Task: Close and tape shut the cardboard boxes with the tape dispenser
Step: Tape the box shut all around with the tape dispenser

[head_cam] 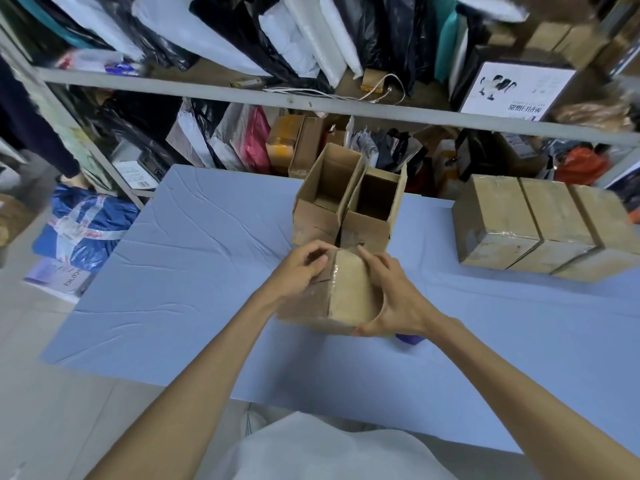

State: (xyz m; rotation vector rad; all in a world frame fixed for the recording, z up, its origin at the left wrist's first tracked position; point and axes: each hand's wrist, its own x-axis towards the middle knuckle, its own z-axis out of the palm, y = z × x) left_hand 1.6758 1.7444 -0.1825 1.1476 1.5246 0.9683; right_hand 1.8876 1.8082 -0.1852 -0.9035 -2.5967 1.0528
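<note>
You have an evenly lit, moderately bright view. The light is soft and diffuse, leaving only a faint shadow under the held box (349, 292) on the table (173, 271). Tape on the sealed boxes (554, 216) shows mild glare. The shelf rail (207, 93) bows with wide-angle distortion. The upper corners and far edges smear with blur; the centre is sharp.

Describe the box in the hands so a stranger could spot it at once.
Start at the blue table. At its middle, just nearer than two open boxes, a box is gripped by the left hand and the right hand. Unlike those and the three sealed boxes in a row at the right, it alone is held.
</note>
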